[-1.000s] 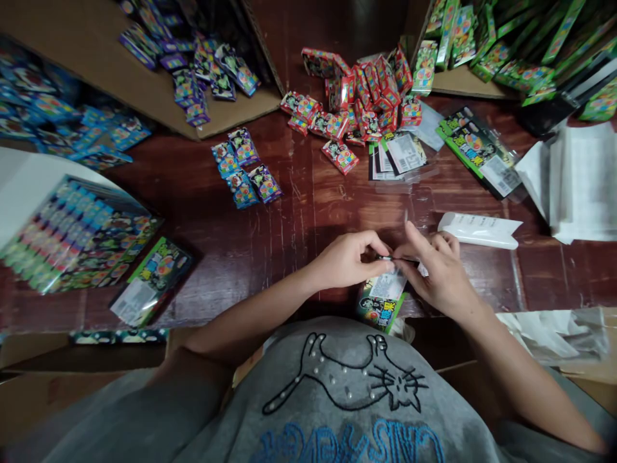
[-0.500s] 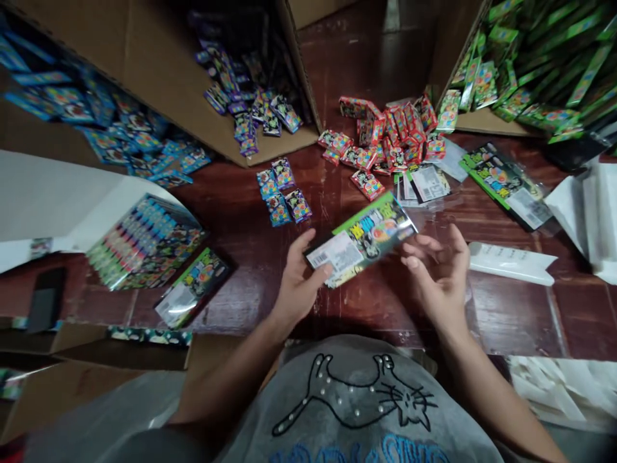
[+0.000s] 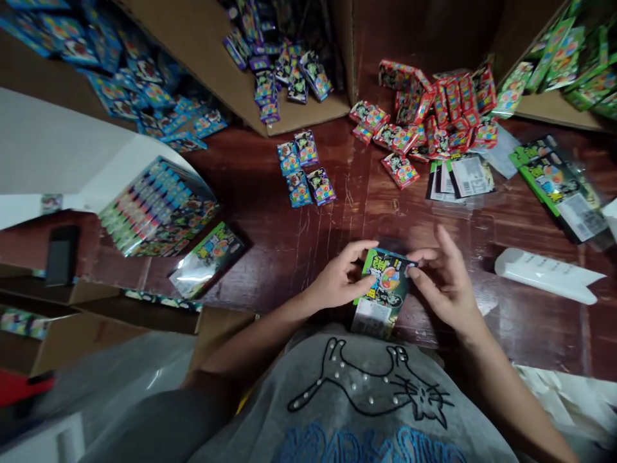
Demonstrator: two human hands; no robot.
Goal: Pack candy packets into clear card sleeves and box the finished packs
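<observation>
A flat black-and-green printed packet (image 3: 385, 283) with a white barcode label stands tilted near my body. My left hand (image 3: 344, 273) grips its left edge, thumb across the front. At the packet's upper right corner, the thumb and fingers of my right hand (image 3: 446, 283) pinch the edge. Beyond my hands lie two blue and two purple small boxes (image 3: 304, 167) in a tight block. Several red small boxes (image 3: 429, 122) are heaped farther back, with flat labelled packets (image 3: 467, 177) in front of them.
Cardboard boxes hold blue packs (image 3: 106, 45), purple packs (image 3: 289, 71) and green packs (image 3: 569, 58). To the left are stacked wrapped packs (image 3: 159, 206), a single packet (image 3: 209, 257) and a dark phone-like object (image 3: 62, 254). A white folded strip (image 3: 547, 273) and more packets (image 3: 563, 186) lie right.
The packet has been turned from lying slantwise to standing more upright, and brought closer to my body. My right hand has closed on its upper corner. The view has shifted left.
</observation>
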